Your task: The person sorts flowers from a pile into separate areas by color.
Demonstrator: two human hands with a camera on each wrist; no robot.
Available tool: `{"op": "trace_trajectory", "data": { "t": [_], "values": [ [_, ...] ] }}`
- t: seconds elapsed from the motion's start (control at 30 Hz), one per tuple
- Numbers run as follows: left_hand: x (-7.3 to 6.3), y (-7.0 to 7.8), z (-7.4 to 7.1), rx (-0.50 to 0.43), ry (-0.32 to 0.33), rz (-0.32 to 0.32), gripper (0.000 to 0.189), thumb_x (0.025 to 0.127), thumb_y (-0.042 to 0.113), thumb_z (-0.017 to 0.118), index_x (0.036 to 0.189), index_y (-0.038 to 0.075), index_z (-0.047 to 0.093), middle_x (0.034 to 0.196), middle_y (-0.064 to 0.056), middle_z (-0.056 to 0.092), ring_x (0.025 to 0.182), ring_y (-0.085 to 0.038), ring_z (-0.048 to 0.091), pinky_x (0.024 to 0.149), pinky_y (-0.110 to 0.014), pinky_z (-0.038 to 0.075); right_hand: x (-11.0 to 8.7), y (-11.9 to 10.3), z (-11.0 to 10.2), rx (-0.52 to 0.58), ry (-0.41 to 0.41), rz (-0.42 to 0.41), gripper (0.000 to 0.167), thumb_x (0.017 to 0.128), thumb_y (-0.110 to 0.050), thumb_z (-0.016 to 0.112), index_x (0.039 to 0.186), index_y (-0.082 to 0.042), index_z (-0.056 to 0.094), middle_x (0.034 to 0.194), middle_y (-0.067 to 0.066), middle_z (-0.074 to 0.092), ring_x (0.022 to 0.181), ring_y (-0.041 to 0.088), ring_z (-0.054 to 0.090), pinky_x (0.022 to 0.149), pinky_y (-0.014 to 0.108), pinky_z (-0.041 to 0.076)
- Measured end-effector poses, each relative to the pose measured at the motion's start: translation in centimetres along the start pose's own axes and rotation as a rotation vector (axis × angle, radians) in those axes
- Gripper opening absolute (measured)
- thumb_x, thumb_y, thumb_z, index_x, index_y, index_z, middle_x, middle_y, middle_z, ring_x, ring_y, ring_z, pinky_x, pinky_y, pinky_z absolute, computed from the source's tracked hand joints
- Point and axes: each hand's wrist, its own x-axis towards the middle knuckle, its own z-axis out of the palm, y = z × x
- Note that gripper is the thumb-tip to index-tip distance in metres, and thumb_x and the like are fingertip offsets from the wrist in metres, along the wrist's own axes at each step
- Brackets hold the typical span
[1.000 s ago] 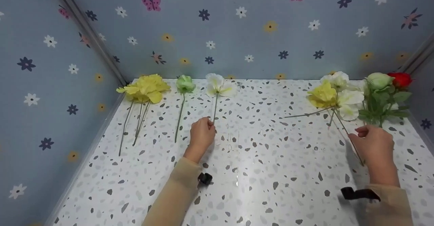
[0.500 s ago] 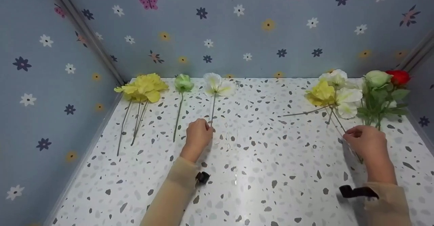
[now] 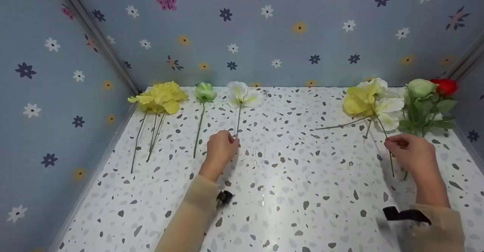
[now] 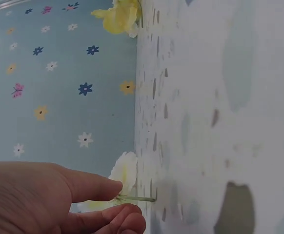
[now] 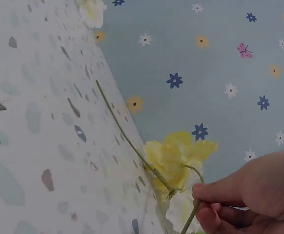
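Note:
My left hand [image 3: 220, 150] pinches the lower stem of a white flower [image 3: 239, 93] between thumb and fingers; its bloom lies toward the back wall. In the left wrist view the stem's green end [image 4: 144, 199] pokes out past the fingertips. On the right, my right hand [image 3: 414, 151] pinches the thin stem of a yellow flower [image 3: 357, 101], whose bloom overlaps white flowers [image 3: 389, 110] beside it. The right wrist view shows this held stem [image 5: 193, 214] bending over near the yellow petals. Another stem [image 3: 336, 126] from that cluster points left along the table.
At the back left lie yellow flowers [image 3: 162, 97] with several stems and a single green flower [image 3: 205, 93]. A pale green rose [image 3: 421, 88] and a red rose [image 3: 447, 86] with leaves lie at the far right. Patterned walls [image 3: 272, 36] bound the speckled table [image 3: 295, 191].
My right hand has shifted up slightly, and the yellow flower in it has risen and turned, its bloom now looking larger. The left hand stays on the white flower's stem, nearly still.

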Motion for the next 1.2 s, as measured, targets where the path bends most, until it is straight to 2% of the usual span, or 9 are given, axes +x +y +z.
{"op": "trace_trajectory", "data": {
  "t": [0.13, 0.2, 0.33, 0.47, 0.53, 0.7, 0.93, 1.07, 1.2],
  "values": [
    [-2.2, 3.6, -2.4, -0.073, -0.013, 0.028, 0.020, 0.102, 0.016, 0.072, 0.085, 0.004, 0.071, 0.075, -0.007, 0.069, 0.062, -0.021, 0.063, 0.064, -0.039, 0.055, -0.5, -1.4, -0.4, 0.127, 0.006, 0.030, 0.049, 0.110, -0.040, 0.066, 0.138, 0.000, 0.070, 0.116, 0.010, 0.073, 0.092, 0.008, 0.066, 0.069, 0.022, 0.054],
    [-3.0, 4.7, -2.7, -0.112, -0.015, 0.064, 0.018, 0.102, 0.015, 0.071, 0.088, 0.005, 0.073, 0.077, -0.006, 0.070, 0.063, -0.019, 0.064, 0.066, -0.037, 0.055, -0.6, -2.1, -0.5, 0.224, 0.014, 0.044, 0.050, 0.110, -0.039, 0.067, 0.140, 0.001, 0.068, 0.112, 0.000, 0.073, 0.088, 0.002, 0.066, 0.071, 0.020, 0.056],
    [-4.2, 6.5, -2.8, -0.203, -0.023, 0.136, 0.014, 0.103, 0.015, 0.070, 0.095, 0.005, 0.076, 0.084, -0.004, 0.073, 0.072, -0.016, 0.068, 0.073, -0.036, 0.059, -0.8, -3.6, -0.2, 0.533, 0.058, 0.020, 0.036, 0.108, -0.023, 0.072, 0.134, 0.002, 0.069, 0.103, -0.012, 0.074, 0.088, 0.003, 0.069, 0.076, 0.016, 0.058],
    [-5.5, 8.2, -2.4, -0.314, -0.024, 0.208, 0.012, 0.104, 0.014, 0.070, 0.102, 0.005, 0.078, 0.090, -0.003, 0.075, 0.080, -0.016, 0.070, 0.078, -0.035, 0.061, -0.9, -5.6, 1.4, 0.894, 0.073, -0.042, 0.015, 0.104, -0.007, 0.075, 0.117, -0.002, 0.075, 0.100, -0.005, 0.077, 0.087, 0.009, 0.072, 0.078, 0.017, 0.061],
    [-6.2, 9.0, -2.1, -0.366, -0.024, 0.254, 0.011, 0.104, 0.014, 0.070, 0.106, 0.005, 0.077, 0.092, -0.003, 0.075, 0.081, -0.015, 0.071, 0.079, -0.034, 0.062, -1.1, -7.0, 2.6, 0.986, 0.067, -0.078, 0.013, 0.103, -0.005, 0.076, 0.114, 0.001, 0.074, 0.100, 0.000, 0.076, 0.087, 0.011, 0.072, 0.079, 0.019, 0.061],
    [-8.1, 10.7, -1.1, -0.481, -0.085, 0.319, 0.013, 0.105, 0.012, 0.069, 0.112, 0.005, 0.077, 0.096, -0.002, 0.076, 0.085, -0.013, 0.072, 0.081, -0.030, 0.063, -2.4, -10.6, 6.1, 1.016, 0.009, -0.132, 0.024, 0.104, -0.005, 0.074, 0.120, 0.012, 0.068, 0.102, 0.004, 0.075, 0.090, 0.014, 0.072, 0.085, 0.024, 0.063],
    [-10.6, 12.7, 0.6, -0.544, -0.302, 0.313, 0.013, 0.107, 0.015, 0.070, 0.111, 0.007, 0.080, 0.095, -0.001, 0.079, 0.082, -0.006, 0.073, 0.078, -0.025, 0.063, -4.4, -13.4, 10.8, 1.063, -0.120, -0.182, 0.018, 0.105, 0.005, 0.067, 0.121, 0.014, 0.067, 0.108, 0.011, 0.074, 0.092, 0.017, 0.073, 0.088, 0.030, 0.064],
    [-11.4, 13.2, 1.4, -0.542, -0.350, 0.340, 0.012, 0.107, 0.013, 0.070, 0.105, 0.006, 0.080, 0.088, 0.000, 0.078, 0.075, -0.003, 0.070, 0.069, -0.023, 0.060, -5.0, -13.9, 12.1, 1.093, -0.153, -0.186, 0.017, 0.105, 0.008, 0.066, 0.120, 0.014, 0.069, 0.111, 0.013, 0.075, 0.092, 0.017, 0.073, 0.087, 0.030, 0.064],
    [-11.6, 13.3, 1.9, -0.574, -0.373, 0.316, 0.012, 0.107, 0.008, 0.070, 0.100, 0.004, 0.078, 0.081, 0.002, 0.076, 0.069, -0.003, 0.068, 0.062, -0.023, 0.059, -5.2, -14.0, 12.3, 1.086, -0.170, -0.183, 0.019, 0.105, 0.008, 0.066, 0.121, 0.017, 0.068, 0.113, 0.014, 0.075, 0.092, 0.017, 0.073, 0.087, 0.030, 0.064]
  ]
}}
